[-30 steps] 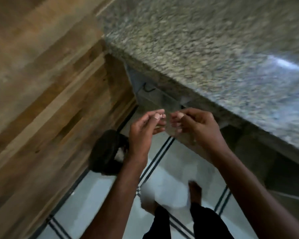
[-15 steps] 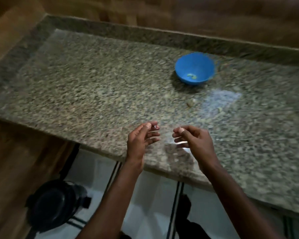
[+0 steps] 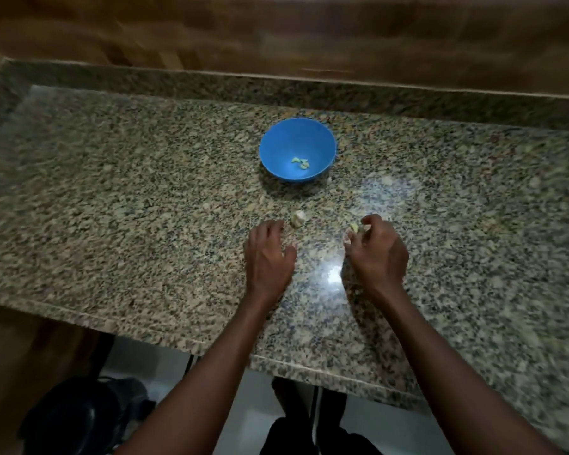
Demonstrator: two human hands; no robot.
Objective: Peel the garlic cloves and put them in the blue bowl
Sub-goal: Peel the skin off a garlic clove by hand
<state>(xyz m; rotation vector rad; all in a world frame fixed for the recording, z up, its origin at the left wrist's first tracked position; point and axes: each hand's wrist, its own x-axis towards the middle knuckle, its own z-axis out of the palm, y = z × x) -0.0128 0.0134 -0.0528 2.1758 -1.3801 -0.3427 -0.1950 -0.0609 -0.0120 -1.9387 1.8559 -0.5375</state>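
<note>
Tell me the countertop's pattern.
Speckled granite countertop, beige flecked with black and grey; seen in the head view.

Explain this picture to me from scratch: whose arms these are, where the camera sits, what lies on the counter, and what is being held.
There is no machine here. The arms belong to a person wearing a wide-angle camera on the head, so the head view looks forward and down over a speckled granite counter. Toward the back stands a blue bowl with a few pale peeled garlic cloves inside. A clump of unpeeled garlic lies on the counter nearer the person. The left hand reaches toward that clump, fingers loose, holding nothing. The right hand pinches a small pale garlic piece at its fingertips.
</note>
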